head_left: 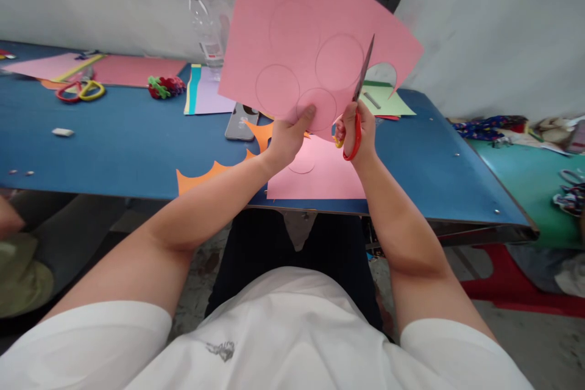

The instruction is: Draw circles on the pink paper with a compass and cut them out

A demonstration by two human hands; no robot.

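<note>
My left hand (287,137) pinches the lower edge of a pink paper sheet (301,24), holding it up above the blue table (114,146). Several circles are pencilled on the sheet. My right hand (359,134) is closed in the red handles of a pair of scissors (359,109), whose blades point up into the sheet beside one drawn circle. A round notch is cut out of the sheet's right edge. A second pink sheet (320,180) with a drawn circle lies flat on the table under my hands.
Orange paper offcuts (201,178) lie at the table's front edge. A phone (241,122), a clear bottle (204,27), coloured sheets, spare scissors (80,91), an eraser (63,131) and a green sheet (388,100) lie farther back. A teal table (525,177) stands to the right.
</note>
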